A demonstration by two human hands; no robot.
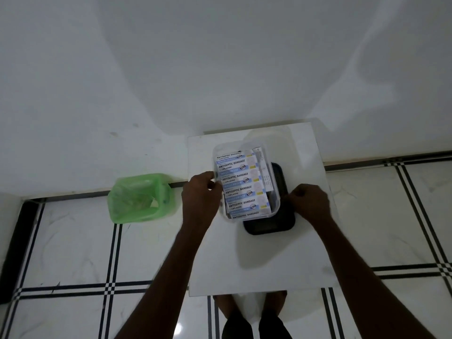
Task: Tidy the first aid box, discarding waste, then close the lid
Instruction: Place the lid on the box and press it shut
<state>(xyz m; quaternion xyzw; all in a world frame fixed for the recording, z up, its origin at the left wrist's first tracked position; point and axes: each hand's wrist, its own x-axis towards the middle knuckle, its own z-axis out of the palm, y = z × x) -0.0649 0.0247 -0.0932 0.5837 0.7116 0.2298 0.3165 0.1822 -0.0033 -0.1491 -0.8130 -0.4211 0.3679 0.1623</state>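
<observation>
A clear plastic first aid box (215, 157) stands on a small white table (256, 260). It holds several overlapping antiseptic bandage packs (241, 189) and a white carton (265, 172) along its right side. A black lid (269, 226) lies partly under the box and sticks out at its right and near sides. My left hand (200, 194) grips the box's left wall. My right hand (309, 201) is curled at the black lid's right edge, with its fingertips pinched there.
A green bin (139, 199) with a green liner and some scraps inside sits on the tiled floor, left of the table. A white wall rises behind. My feet show below the table's near edge.
</observation>
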